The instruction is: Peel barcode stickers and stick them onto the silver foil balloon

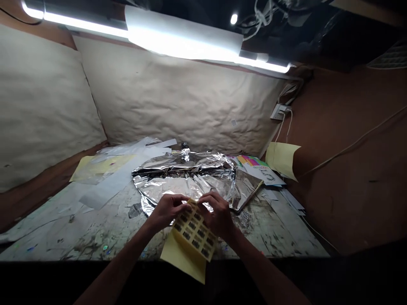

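Observation:
A yellow sheet of stickers [195, 228] with rows of dark printed labels hangs tilted over the front edge of the table. My left hand [168, 209] pinches its upper left edge between thumb and fingers. On the other side, my right hand [218, 214] has its fingers closed at the top right corner of the same sheet; its fingertips partly hide what they grip. Below the printed part, a plain yellow piece of paper [184, 256] folds away toward me. Just beyond both hands lies a crumpled silver foil sheet [190, 184], spread across the middle of the table.
White paper strips [108, 186] and a yellow sheet [104, 167] lie at the left. Colourful printed cards [259, 169] are at the right, near a yellow paper [282, 159] against the wall. A wall socket [280, 111] with cables is above. A tube light [187, 40] hangs overhead.

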Demonstrator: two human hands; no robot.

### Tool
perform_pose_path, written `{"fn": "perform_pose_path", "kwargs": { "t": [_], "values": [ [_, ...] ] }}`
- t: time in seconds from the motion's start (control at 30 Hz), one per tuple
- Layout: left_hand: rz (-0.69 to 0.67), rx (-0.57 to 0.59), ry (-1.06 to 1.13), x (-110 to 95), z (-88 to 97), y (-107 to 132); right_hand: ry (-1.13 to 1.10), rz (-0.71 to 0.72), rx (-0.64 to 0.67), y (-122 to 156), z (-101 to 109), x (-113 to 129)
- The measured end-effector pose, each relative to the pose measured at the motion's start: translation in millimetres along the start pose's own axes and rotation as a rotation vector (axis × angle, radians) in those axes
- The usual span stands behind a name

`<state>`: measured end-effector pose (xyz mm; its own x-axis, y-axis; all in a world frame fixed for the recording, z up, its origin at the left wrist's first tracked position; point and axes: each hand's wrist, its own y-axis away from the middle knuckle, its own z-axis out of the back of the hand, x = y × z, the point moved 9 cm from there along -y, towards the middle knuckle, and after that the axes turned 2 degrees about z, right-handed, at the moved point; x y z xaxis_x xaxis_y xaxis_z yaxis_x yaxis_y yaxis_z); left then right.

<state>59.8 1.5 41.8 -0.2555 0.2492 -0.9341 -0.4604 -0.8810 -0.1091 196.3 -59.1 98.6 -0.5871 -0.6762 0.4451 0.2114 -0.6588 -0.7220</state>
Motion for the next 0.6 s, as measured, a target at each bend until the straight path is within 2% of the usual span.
{"fn": "perform_pose_path", "kwargs": {
  "t": [0.13,0.2,0.3,0.37,0.4,0.5,0.6],
  "values": [
    [0.034,0.073,-0.101,8.4,-16.6,31.7,-0.25,-0.252,0.145,34.2,-19.4,-10.7],
    [0.059,0.085,-0.155,12.4,-24.7,42.8,-0.358,-0.327,0.194,46.0,-22.3,-17.3],
    [0.083,0.015,-0.274,17.1,-26.1,51.3,-0.454,-0.39,0.143,45.5,-13.1,-38.2],
    [0.027,0.003,-0.336,12.8,-28.9,53.1,-0.413,-0.417,0.146,34.9,-10.5,-58.3],
    [-0.014,0.019,-0.353,9.3,-32.1,53.4,-0.365,-0.427,0.196,28.3,-14.3,-68.2],
    [-0.12,0.116,-0.383,-0.1,-45.9,53.8,-0.283,-0.462,0.467,14.0,-42.6,-93.5],
    [-0.117,0.186,-0.413,1.5,-55.1,53.6,-0.312,-0.495,0.682,10.7,-69.9,-106.7]
  ]
}}
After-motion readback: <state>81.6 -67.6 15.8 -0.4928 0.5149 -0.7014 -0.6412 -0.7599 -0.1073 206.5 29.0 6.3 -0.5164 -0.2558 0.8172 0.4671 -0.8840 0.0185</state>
